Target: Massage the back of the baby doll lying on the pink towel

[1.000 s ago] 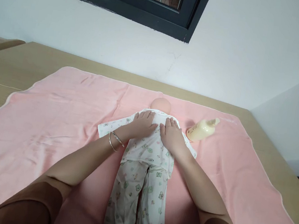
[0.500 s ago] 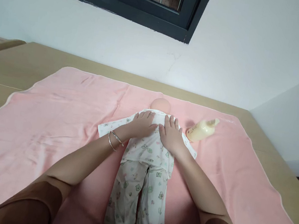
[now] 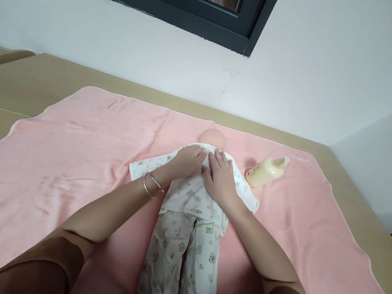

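Observation:
A baby doll in a white patterned top [image 3: 189, 197] and matching trousers [image 3: 166, 255] lies lengthwise before me, its smooth round head [image 3: 212, 137] at the far end. No face shows on it. My left hand [image 3: 187, 161], with two thin bangles at its wrist, rests on the upper part of the top, fingers laid over the cloth towards the middle. Beside it, my right hand [image 3: 219, 178] lies flat on the same area, fingers stretched towards the head and thumb apart. Neither hand grips anything. The hands cover part of the top.
Under the doll spreads a pink blanket [image 3: 82, 150] on a wooden table [image 3: 64, 72]. A pale yellow pump bottle [image 3: 266, 171] leans or lies right of the doll's shoulder. Behind the table are a white wall [image 3: 299, 83] and a dark-framed window [image 3: 198, 28].
Both hands have slid inward over the doll's upper top and are closer together. The left fingers have turned rightward and are less spread. Doll and bottle stay in place; the view shifts slightly.

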`<state>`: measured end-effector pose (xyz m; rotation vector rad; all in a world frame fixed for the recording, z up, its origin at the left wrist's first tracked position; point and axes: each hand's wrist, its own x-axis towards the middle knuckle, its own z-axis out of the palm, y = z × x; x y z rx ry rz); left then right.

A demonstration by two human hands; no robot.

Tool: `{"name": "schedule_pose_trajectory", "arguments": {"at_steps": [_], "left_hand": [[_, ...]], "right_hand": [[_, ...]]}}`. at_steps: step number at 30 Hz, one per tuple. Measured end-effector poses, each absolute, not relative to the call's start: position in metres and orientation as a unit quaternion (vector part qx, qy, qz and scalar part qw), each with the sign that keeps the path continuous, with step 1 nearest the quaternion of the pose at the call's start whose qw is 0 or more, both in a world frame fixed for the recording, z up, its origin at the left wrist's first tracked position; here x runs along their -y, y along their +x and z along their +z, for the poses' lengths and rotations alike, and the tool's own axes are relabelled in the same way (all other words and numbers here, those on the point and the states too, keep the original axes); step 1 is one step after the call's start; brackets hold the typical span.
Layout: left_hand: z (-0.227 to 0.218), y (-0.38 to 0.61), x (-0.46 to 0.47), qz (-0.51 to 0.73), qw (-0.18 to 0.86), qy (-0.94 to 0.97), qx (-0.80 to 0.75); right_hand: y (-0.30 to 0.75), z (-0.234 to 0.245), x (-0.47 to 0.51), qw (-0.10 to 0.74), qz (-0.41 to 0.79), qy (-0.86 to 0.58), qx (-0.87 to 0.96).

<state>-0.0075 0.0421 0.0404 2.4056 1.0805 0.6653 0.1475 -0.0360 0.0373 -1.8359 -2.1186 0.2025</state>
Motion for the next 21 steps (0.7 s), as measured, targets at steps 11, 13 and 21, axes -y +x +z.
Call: {"name": "schedule_pose_trajectory", "arguments": {"at_steps": [11,13,21], "left_hand": [[0.040,-0.001,-0.041,0.299,0.273,0.802,-0.439],[0.041,-0.001,-0.041,0.302,0.280,0.793,-0.448],[0.033,0.004,-0.025,0.246,0.174,0.817,-0.492]], "right_hand": [[0.141,0.042,0.046,0.179,0.002,-0.624,0.760],[0.139,0.042,0.049,0.177,-0.007,-0.618,0.766],[0.147,0.045,0.039,0.185,0.030,-0.675,0.714]]}}
